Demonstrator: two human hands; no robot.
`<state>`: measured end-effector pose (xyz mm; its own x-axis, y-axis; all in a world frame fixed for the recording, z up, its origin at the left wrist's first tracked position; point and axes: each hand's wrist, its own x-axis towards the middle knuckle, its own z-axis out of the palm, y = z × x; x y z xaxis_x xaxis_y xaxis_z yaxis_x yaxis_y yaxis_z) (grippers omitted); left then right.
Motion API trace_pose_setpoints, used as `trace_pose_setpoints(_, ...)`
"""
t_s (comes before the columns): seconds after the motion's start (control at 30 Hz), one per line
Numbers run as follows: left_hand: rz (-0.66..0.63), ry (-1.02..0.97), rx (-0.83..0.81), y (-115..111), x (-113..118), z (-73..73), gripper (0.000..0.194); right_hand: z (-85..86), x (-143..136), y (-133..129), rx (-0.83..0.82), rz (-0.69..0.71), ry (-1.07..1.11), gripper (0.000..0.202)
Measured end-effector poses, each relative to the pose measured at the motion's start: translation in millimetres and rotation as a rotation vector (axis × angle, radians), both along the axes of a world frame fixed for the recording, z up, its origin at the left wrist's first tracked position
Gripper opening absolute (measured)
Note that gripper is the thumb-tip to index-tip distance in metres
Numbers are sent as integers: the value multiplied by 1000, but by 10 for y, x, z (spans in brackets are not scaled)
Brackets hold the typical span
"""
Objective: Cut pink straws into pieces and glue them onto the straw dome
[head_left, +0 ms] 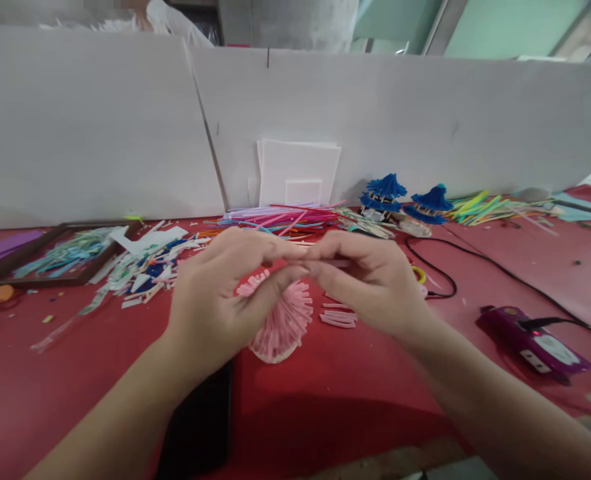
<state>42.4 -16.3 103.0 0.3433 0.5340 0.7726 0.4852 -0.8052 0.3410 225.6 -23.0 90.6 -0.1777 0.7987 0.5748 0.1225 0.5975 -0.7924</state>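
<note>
My left hand (225, 293) and my right hand (370, 280) meet at the fingertips above the middle of the red table. Both are closed in a pinch. A thin pale pink strip (339, 263) shows between the thumb and fingers of my right hand; what the left fingertips pinch is too small and hidden to name. Below and behind the hands lies a round fan-like piece of pink strips (280, 323), partly covered by my left hand. Several short pink strips (338, 317) lie to its right, under my right hand.
A black phone-like slab (200, 427) lies near my left forearm. Colourful strips (280, 217), blue roofed models (384, 190) and a brown frame (85, 270) line the back. At right, a purple device (540, 343) has a black cable (505, 270).
</note>
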Motion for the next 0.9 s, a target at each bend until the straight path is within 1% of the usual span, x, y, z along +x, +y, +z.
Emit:
trace_pose_setpoints(0.1, 84, -69, 3, 50, 30, 67, 3, 147, -59, 79, -69, -8, 60, 7)
trace_pose_setpoints(0.17, 135, -76, -12, 73, 21, 73, 6, 180, -83, 115, -97, -10, 81, 8)
trace_pose_setpoints(0.23, 148, -60, -23, 80, 9, 66, 8, 164, -116, 138, -113, 5, 128, 11)
trace_pose_setpoints(0.33, 139, -54, -45, 74, 1, 50, 8, 84, -178, 176, -142, 53, 214, 15)
trace_pose_setpoints(0.47, 139, -101, -103, 85, 3, 31, 7, 5, -210, 251, -282, 183, 324, 19)
trace_pose_setpoints(0.57, 103, -154, -211, 118, 8, 22, 5, -4, -196, 303, -401, 256, 361, 22)
trace_pose_setpoints(0.63, 68, -174, -254, 144, 13, 15, 7, -5, -191, 334, -436, 285, 385, 26)
trace_pose_setpoints(0.77, 24, -177, -290, 186, 29, 0, 8, -24, -206, 382, -481, 322, 411, 30)
trace_pose_setpoints(0.83, 0, -205, -330, 196, 41, -10, 8, -37, -225, 384, -461, 301, 444, 26)
trace_pose_setpoints(0.9, -37, -258, -399, 200, 57, -21, 9, -53, -248, 373, -379, 228, 525, 20)
